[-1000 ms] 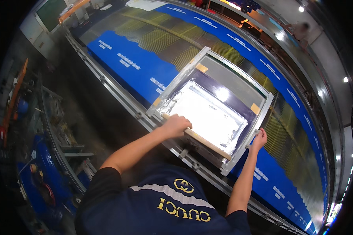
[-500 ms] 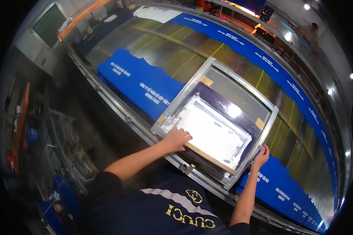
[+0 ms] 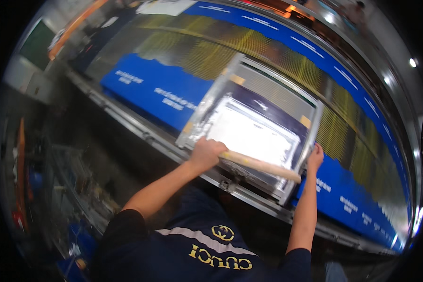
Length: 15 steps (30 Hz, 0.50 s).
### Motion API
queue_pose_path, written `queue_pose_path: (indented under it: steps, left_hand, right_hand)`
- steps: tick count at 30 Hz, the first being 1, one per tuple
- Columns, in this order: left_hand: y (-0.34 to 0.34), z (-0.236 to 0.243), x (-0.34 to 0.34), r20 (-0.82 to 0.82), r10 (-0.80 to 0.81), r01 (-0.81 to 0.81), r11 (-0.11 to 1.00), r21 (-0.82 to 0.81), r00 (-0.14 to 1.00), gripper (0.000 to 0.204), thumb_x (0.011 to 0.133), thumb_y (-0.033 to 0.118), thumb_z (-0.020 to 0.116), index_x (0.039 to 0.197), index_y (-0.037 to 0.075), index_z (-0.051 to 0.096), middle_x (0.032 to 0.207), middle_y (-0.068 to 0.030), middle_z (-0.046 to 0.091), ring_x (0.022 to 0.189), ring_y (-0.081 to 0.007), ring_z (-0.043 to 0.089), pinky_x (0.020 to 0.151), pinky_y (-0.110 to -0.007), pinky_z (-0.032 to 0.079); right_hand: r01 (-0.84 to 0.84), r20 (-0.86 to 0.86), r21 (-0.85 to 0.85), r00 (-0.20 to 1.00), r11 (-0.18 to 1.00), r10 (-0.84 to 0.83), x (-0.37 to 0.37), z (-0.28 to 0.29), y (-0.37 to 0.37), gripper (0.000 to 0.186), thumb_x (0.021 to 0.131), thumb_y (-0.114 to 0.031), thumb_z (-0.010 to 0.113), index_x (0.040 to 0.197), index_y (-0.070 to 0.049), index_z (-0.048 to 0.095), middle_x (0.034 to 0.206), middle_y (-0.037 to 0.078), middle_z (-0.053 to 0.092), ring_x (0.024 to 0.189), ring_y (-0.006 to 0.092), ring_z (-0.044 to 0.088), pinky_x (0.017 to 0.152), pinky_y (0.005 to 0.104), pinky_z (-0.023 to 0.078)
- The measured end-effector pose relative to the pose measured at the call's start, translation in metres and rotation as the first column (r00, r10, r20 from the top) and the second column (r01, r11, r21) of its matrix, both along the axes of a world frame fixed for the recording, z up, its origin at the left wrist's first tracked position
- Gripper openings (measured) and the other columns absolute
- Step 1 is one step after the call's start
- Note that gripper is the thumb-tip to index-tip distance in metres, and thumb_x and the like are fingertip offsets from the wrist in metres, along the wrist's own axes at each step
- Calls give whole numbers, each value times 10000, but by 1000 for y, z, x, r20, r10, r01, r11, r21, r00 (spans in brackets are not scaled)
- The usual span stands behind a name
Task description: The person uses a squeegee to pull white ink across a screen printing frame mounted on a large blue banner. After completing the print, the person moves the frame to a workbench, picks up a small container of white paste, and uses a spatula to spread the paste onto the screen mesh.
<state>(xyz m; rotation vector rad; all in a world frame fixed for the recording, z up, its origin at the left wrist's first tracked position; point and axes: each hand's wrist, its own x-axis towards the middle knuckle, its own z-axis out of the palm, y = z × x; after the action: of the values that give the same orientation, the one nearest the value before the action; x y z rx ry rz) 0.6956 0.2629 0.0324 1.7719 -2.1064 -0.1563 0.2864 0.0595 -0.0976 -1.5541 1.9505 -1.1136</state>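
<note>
- The left hand [image 3: 207, 154], in the head view, is closed around the left end of a wooden bar [image 3: 263, 165], near the left corner of the frame's near edge.
- The bar slants across the near part of the metal frame [image 3: 313, 123], its free end over the frame's right edge; blur hides whether it touches there.
- The right hand [image 3: 316, 157] is at the outer side of the frame's right edge, fingers curled in; I cannot tell whether they grip it.
- The frame lies at the table's near edge, its near side reaching the metal rail [image 3: 127, 123].
- Inside the frame, white paint [image 3: 249, 136] fills a rectangle toward the near edge, with a dark band [image 3: 258, 102] beyond it.
- Tan tape [image 3: 305, 121] sits by the frame's right edge.
- On the table, a blue sheet [image 3: 136, 82] with white print runs along the near edge, left of the frame; a blue strip [image 3: 310, 47] follows the far edge.
- White paper [image 3: 167, 6] lies at the table's far left corner.
</note>
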Motion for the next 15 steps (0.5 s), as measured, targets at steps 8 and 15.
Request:
queue_pose_path:
  steps: [8, 15]
  left_hand:
    - [-134, 1, 8, 142, -39, 2, 967, 256, 989, 269, 667, 328, 791, 886, 189, 720, 800, -62, 697, 792, -274, 668, 707, -417, 499]
    - [-257, 16, 12, 75, -192, 137, 879, 456, 979, 475, 561, 337, 866, 987, 166, 742, 888, -90, 720, 834, -281, 678, 741, -387, 531]
  right_hand:
    - [-168, -324, 100, 926, 981, 192, -29, 41, -3, 332, 915, -264, 600, 1170, -59, 663, 1169, 175, 626, 1095, 330, 580, 956, 388, 437]
    - [-550, -208, 448, 703, 705, 680, 62, 151, -64, 609, 630, -383, 853, 1127, -75, 685, 1041, 150, 690, 965, 304, 650, 845, 391, 508]
